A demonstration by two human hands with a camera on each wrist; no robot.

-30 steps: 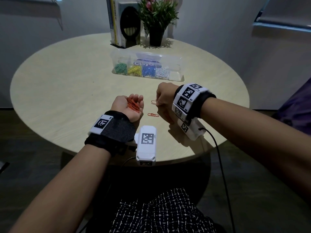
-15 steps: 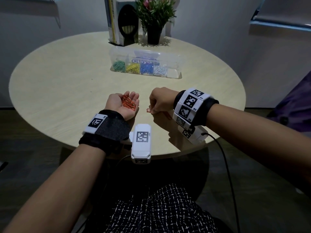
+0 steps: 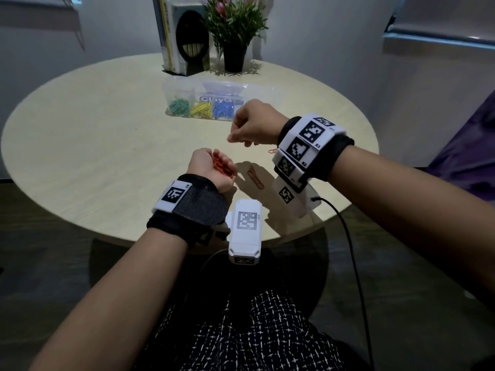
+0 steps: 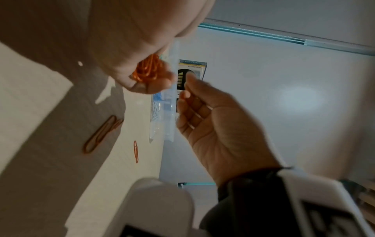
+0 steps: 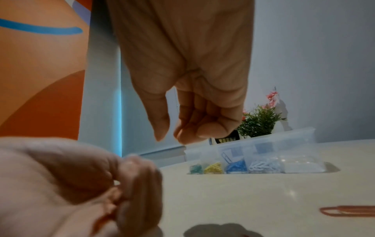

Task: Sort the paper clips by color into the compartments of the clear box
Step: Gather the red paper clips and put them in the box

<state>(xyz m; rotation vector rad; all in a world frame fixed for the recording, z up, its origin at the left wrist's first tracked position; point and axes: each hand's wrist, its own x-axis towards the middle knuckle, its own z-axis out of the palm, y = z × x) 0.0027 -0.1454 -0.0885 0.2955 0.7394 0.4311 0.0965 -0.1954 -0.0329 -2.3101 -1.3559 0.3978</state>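
My left hand lies palm up near the table's front edge, its fingers curled round a bunch of orange paper clips. Just above and beyond it hovers my right hand, fingers curled with the thumb close to them; whether it pinches a clip is not clear. Two loose orange clips lie on the table under the right wrist. The clear box stands farther back with green, yellow, blue and white clips in separate compartments.
The round pale table carries a bookend with books and a potted plant behind the box. The box's rightmost compartment looks bare. A black cable hangs off the right wrist past the table's front edge.
My right hand has lifted off the table, where it pinched at an orange clip, and now hovers above the left palm. The left fingers have curled further round their clips.
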